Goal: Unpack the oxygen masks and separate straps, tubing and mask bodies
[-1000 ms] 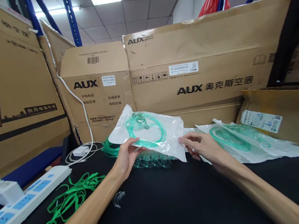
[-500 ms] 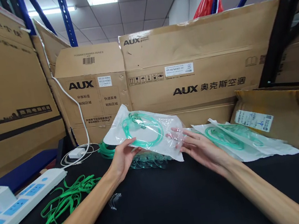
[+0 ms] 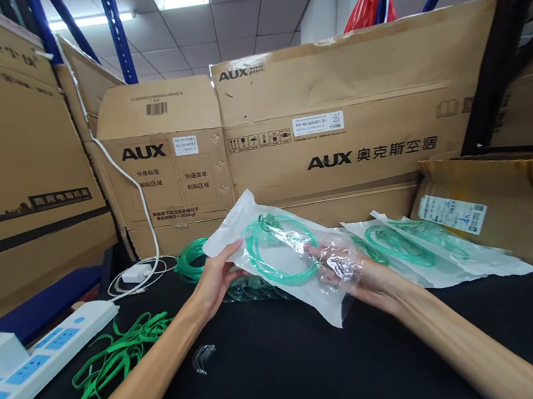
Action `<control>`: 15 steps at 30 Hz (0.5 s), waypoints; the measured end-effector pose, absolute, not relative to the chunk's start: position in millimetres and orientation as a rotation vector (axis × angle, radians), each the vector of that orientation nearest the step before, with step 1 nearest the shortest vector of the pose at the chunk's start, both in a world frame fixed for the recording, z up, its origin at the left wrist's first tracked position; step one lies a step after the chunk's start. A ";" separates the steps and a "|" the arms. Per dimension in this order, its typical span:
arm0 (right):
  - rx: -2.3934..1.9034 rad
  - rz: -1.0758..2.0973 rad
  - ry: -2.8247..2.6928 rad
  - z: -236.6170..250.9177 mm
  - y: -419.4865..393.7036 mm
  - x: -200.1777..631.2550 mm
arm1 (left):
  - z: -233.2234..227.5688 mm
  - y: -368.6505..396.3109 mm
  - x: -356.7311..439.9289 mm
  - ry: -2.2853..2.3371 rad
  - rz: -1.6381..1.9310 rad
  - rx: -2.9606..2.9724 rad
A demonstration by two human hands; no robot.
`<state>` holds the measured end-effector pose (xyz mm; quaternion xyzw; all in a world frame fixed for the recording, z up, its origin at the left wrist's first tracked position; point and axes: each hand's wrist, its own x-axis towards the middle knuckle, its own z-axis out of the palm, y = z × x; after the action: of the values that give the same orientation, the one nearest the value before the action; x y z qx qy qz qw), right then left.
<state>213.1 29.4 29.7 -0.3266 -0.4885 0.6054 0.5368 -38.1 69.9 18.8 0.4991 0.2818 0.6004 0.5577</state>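
My left hand [image 3: 215, 283] pinches the left edge of a white-and-clear pouch [image 3: 328, 306], thumb on its front and fingers behind. Inside the pouch lies a coil of green tubing [image 3: 286, 279] with a darker green bundle at its top. My right hand [image 3: 345, 262] is at the pouch's right end, its curled fingers showing through wrinkled clear film close to the coil. What those fingers grip, if anything, is blurred by the film. Behind the pouch, clear plastic pieces [image 3: 250, 289] and another green tubing coil [image 3: 188, 264] are partly covered.
Filled pouches [image 3: 421, 249] lie at the right, before a brown wrapped parcel [image 3: 479, 199]. Tangled green straps [image 3: 114, 355] and a white power strip [image 3: 44, 363] lie left. Small clear strips [image 3: 203, 358] rest on the black tabletop [image 3: 296, 383]. Cardboard boxes [image 3: 367, 129] wall the back.
The pouch has moved right and slightly down, turning more toward me. My right hand has gone further under the clear film, its fingers nearer the coil. My left hand keeps its hold.
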 end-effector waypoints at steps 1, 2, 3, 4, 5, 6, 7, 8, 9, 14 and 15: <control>-0.790 1.429 -1.165 30.5 29.0 214.6 | 19.6 72.4 -40.7 0.692 1.446 1.189; -0.801 1.413 -1.164 31.0 28.9 216.1 | 20.0 75.0 -43.4 0.722 1.475 1.203; -0.811 1.396 -1.164 31.3 29.0 217.7 | 20.2 77.5 -45.9 0.752 1.504 1.221; -0.819 1.377 -1.165 31.5 29.5 219.2 | 20.0 79.8 -48.0 0.781 1.531 1.242; -0.827 1.358 -1.168 31.6 30.2 220.5 | 19.5 81.8 -49.7 0.808 1.557 1.263; -0.834 1.340 -1.175 31.8 31.1 221.7 | 18.9 83.6 -51.0 0.832 1.580 1.283; -0.840 1.323 -1.185 32.5 32.0 222.8 | 18.2 85.1 -51.8 0.853 1.601 1.300; -0.843 1.306 -1.195 33.8 32.7 223.9 | 17.6 86.4 -52.3 0.873 1.620 1.312; -0.844 1.289 -1.204 36.0 32.8 225.4 | 17.3 87.6 -52.8 0.890 1.637 1.319; -0.840 1.194 -1.216 54.5 14.4 254.1 | 19.0 93.1 -58.8 0.963 1.701 1.296; -0.854 1.170 -1.215 57.4 6.1 266.5 | 19.5 94.2 -60.7 0.977 1.706 1.284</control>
<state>266.5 6.1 57.4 -0.3661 -0.5209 0.5016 0.5857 -60.7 94.2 19.5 0.5045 0.3837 0.6700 0.3865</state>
